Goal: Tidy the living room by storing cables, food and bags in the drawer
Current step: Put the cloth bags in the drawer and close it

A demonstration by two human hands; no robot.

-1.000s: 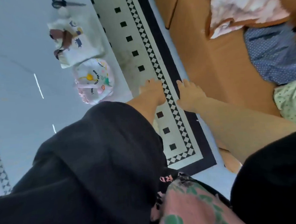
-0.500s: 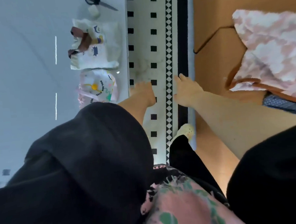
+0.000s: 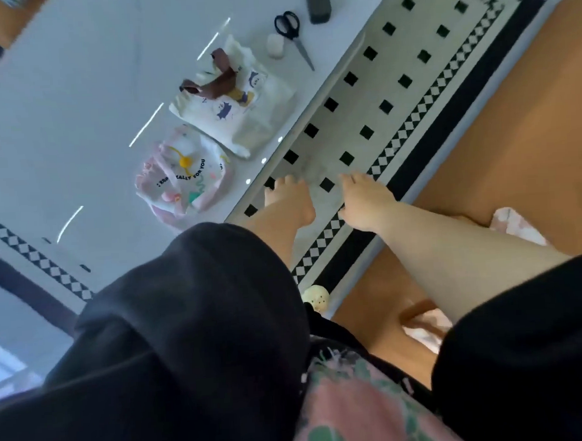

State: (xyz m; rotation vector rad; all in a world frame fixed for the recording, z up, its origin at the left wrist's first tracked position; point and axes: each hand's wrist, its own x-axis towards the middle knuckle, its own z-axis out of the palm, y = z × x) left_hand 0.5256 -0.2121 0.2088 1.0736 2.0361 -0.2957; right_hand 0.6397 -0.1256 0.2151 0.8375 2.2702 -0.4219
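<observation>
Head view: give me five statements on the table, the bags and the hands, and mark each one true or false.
1. The scissors lie on the white table. True.
2. The left hand holds the pink-trimmed bag. False: that bag lies on the table, and the hand holds nothing near the table's edge.
3. The pink-trimmed bag lies next to the bag with brown handles. True.
4. The scissors rest on top of the bag with brown handles. False: they lie beside it, on the bare table.
5. The right hand grips a cable. False: it holds nothing, above the rug.
</observation>
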